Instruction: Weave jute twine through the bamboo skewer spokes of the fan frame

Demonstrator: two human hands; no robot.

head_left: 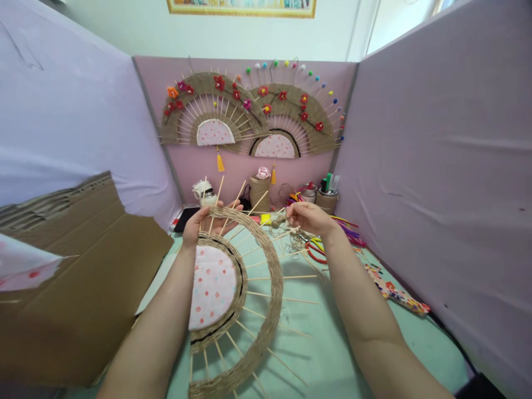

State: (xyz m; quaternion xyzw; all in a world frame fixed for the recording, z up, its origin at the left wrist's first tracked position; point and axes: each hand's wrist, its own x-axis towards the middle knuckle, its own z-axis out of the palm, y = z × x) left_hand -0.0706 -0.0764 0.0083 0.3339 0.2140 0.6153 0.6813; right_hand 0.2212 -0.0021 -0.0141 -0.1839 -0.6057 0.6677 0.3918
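Note:
My left hand (208,221) grips the upper end of a half-round fan (275,277), its fingers behind the woven band and around the thin sticks. The fan stands tilted on its side, with a pink dotted half-circle (216,285) at its centre, a black line round it and wooden sticks fanning to the right. My right hand (310,218) is raised beside the upper stick tips, thumb and fingers pinched on jute twine; the strand is thin and barely shows. Loose twine (297,239) lies tangled just below and behind that hand.
Two flowered fans (216,83) hang on the pink back panel. A twine spool (260,194), a white jar (204,191) and a pen holder (326,199) stand at the back. Red-handled scissors (316,254) and patterned cloth (394,291) lie right; cardboard (83,288) leans left.

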